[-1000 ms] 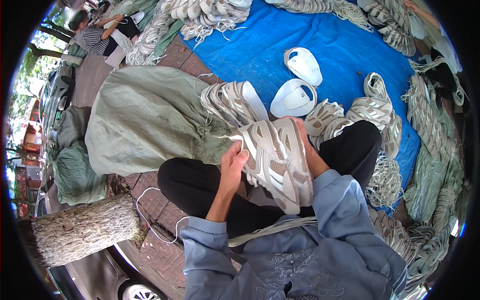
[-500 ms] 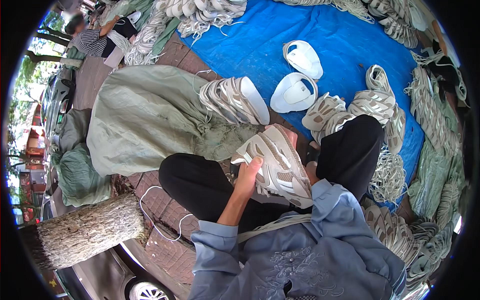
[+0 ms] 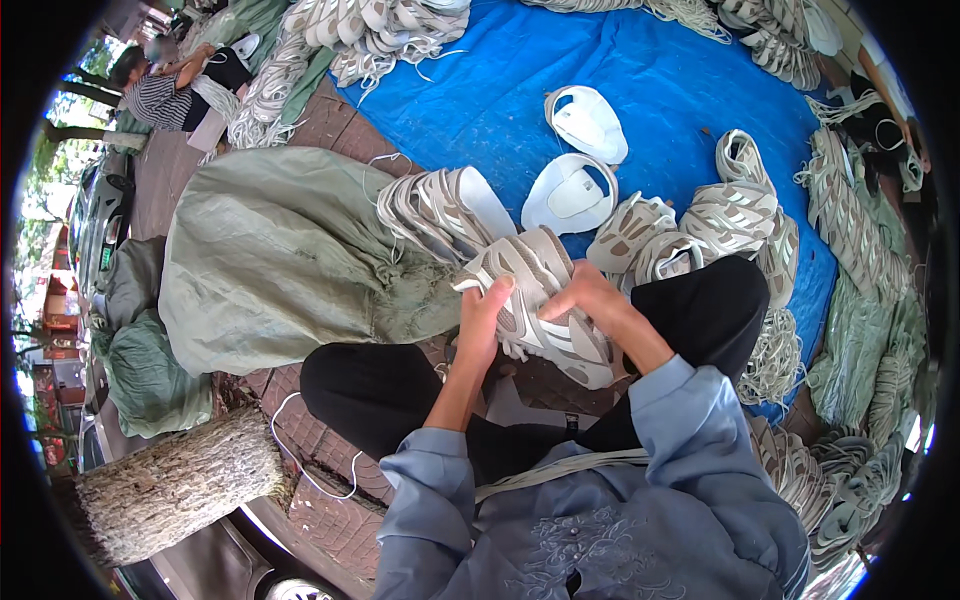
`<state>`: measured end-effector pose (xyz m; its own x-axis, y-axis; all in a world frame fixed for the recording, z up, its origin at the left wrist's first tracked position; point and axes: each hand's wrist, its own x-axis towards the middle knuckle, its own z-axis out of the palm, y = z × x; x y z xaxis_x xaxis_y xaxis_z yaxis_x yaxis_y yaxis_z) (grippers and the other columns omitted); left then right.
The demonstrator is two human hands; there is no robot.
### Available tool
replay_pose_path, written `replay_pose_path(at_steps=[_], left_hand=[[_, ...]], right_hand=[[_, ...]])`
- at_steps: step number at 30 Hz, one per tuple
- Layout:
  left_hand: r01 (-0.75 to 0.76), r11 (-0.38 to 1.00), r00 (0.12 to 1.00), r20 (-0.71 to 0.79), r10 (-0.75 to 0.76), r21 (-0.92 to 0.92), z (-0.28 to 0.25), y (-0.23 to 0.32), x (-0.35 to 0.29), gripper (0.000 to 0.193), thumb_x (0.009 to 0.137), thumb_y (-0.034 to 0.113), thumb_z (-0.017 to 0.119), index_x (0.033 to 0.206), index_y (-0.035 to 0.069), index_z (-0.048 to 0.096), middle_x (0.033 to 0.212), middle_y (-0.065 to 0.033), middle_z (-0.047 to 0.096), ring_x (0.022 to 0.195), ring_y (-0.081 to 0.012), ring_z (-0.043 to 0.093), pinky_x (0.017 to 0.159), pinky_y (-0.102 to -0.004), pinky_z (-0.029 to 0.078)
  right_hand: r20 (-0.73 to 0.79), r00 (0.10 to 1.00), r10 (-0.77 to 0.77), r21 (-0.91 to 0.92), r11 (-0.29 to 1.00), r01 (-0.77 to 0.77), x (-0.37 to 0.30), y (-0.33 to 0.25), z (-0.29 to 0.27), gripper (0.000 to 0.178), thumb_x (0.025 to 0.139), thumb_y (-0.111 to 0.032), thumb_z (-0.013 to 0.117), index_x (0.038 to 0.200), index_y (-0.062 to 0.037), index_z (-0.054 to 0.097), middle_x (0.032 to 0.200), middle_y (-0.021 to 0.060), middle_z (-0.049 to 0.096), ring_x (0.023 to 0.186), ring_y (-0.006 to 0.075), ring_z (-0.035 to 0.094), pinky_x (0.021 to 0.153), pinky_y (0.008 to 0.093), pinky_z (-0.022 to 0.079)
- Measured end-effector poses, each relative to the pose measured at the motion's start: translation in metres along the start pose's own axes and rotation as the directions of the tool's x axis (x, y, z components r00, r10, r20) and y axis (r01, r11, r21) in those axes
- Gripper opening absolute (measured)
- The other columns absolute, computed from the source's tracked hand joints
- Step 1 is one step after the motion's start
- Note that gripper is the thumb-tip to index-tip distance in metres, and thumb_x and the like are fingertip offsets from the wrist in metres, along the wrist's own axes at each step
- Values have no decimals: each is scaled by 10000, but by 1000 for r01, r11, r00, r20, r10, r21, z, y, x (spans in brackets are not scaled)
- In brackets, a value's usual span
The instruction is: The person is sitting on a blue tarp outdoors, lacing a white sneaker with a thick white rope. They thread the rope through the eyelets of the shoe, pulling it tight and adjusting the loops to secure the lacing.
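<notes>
Between my knees I hold a small stack of beige and white shoe uppers (image 3: 575, 345), nested together and tilted. My left hand (image 3: 486, 308) grips its left side, thumb on top and the other fingers hidden beneath. From the right, my right hand (image 3: 592, 297) closes over the uppers, its thumb pressed on their upper face. Just beyond lies another nested stack of uppers (image 3: 430, 208) with white laces hanging from it. Two single uppers with white undersides, a nearer one (image 3: 545, 200) and a farther one (image 3: 600, 128), rest on the blue tarp (image 3: 480, 100).
A grey-green sack (image 3: 270, 260) lies to the left, near a tree trunk (image 3: 180, 480). More uppers (image 3: 735, 215) sit beyond my right knee, with a bundle of white laces (image 3: 775, 350) beside it. Piled uppers (image 3: 850, 230) line the right edge. Another person (image 3: 160, 95) sits far left.
My right hand has come round from behind the uppers to their upper face, its thumb now showing. The stack has shifted slightly left, while my left hand keeps its grip.
</notes>
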<state>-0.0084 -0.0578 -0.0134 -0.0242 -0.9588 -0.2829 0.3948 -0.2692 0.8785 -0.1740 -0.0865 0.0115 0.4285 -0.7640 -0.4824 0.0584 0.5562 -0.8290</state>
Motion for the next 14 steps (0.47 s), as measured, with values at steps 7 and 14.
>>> replay_pose_path(at_steps=[7,14], left_hand=[[204,680,948,30,-316,704,-14,0,93,498,781,438,565,904,-44,586,837,-83,602,788,-152,564,718,-291,433],[-301,-136,952,289,-97,944,-43,-17,210,454,759,519,544,772,83,670,759,-118,655,726,-276,634,663,-387,479]], right_hand=[[-242,963,118,133,987,-88,69,39,-46,324,515,4,666,833,56,637,726,127,628,648,189,598,632,299,460],[-308,920,243,352,928,-127,138,52,-72,306,607,-5,637,895,94,616,828,171,636,700,256,628,694,319,481]])
